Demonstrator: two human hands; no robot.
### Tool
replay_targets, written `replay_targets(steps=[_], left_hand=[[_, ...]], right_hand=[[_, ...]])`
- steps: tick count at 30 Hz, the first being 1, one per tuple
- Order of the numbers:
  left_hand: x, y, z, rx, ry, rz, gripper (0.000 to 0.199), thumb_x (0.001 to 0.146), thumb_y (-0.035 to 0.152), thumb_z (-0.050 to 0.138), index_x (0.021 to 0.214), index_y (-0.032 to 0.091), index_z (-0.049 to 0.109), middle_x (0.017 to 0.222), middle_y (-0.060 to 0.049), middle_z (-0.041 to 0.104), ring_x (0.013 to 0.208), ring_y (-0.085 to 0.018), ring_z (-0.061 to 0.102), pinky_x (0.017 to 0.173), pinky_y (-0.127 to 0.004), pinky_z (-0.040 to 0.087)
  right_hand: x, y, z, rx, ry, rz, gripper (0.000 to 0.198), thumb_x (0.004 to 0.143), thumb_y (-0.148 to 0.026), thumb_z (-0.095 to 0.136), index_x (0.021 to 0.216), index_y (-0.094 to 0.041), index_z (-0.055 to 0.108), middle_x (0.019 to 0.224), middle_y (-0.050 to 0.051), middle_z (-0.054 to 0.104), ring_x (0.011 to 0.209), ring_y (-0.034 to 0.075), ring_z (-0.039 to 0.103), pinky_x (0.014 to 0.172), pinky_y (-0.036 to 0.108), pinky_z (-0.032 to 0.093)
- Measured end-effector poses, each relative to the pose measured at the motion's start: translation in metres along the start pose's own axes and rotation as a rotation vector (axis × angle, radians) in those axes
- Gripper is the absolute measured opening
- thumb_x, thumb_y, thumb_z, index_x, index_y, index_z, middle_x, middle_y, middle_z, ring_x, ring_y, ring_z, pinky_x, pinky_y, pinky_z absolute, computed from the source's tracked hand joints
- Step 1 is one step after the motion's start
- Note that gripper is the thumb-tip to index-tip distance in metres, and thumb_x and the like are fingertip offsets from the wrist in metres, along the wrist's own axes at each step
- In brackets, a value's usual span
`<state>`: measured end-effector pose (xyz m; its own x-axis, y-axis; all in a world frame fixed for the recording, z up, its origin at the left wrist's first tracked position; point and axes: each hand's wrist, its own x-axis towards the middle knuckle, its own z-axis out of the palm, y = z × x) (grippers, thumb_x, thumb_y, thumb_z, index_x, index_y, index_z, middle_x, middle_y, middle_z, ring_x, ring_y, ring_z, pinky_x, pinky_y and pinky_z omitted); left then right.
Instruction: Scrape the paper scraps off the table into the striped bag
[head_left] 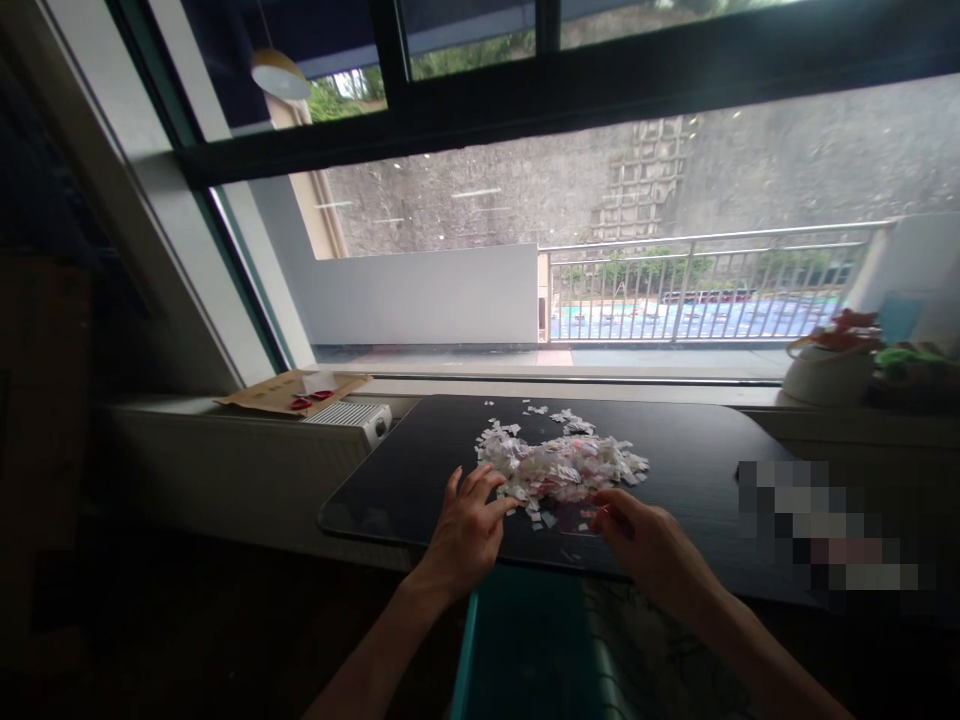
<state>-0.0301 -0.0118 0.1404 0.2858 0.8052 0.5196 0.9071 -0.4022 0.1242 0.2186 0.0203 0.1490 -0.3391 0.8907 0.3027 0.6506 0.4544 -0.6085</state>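
A heap of small torn paper scraps, mostly white with some pinkish pieces, lies on a dark tabletop. Loose bits are scattered behind and in front of it. At the heap's left front edge is my left hand, open, palm down, with its fingers apart and the thumb reaching toward the scraps. My right hand is at the right front edge, its fingers curled and closed near the thumb. What lies between those fingertips, if anything, is too small to make out.
Below the table's front edge stands a teal bin. On the ledge to the left, red-handled scissors rest on brown paper, beside a radiator. A white pot is on the right ledge, before the window.
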Motion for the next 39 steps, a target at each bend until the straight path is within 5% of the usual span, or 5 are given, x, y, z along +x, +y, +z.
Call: replay_targets(steps=[8,19,39], left_hand=[[0.009,-0.022,0.009,-0.031,0.109,-0.113,0.026,0.084,0.010,0.048,0.095,0.024,0.067,0.109,-0.006,0.063,0.120,-0.025,0.049,0.107,-0.055,0.025],[0.001,-0.020,0.022,-0.058,0.165,-0.145,0.022,0.083,0.012,0.051,0.092,0.023,0.067,0.100,-0.004,0.066,0.115,-0.025,0.051,0.107,-0.053,0.024],[0.003,-0.019,0.023,-0.008,0.159,-0.168,0.016,0.083,0.017,0.052,0.090,0.022,0.066,0.098,-0.005,0.067,0.113,-0.027,0.053,0.106,-0.053,0.026]], right_hand=[[0.003,0.003,0.006,0.066,0.007,-0.016,0.034,0.089,-0.037,0.040,0.106,-0.020,0.064,0.081,0.005,0.076,0.073,0.021,0.071,0.066,0.027,0.050],[-0.016,0.031,-0.018,-0.029,0.106,0.092,0.033,0.088,-0.041,0.043,0.105,-0.023,0.064,0.082,0.005,0.076,0.074,0.023,0.071,0.066,0.029,0.052],[-0.027,0.020,-0.031,-0.178,0.118,0.082,0.030,0.088,-0.034,0.039,0.104,-0.025,0.063,0.079,0.003,0.076,0.072,0.022,0.072,0.063,0.028,0.050]])
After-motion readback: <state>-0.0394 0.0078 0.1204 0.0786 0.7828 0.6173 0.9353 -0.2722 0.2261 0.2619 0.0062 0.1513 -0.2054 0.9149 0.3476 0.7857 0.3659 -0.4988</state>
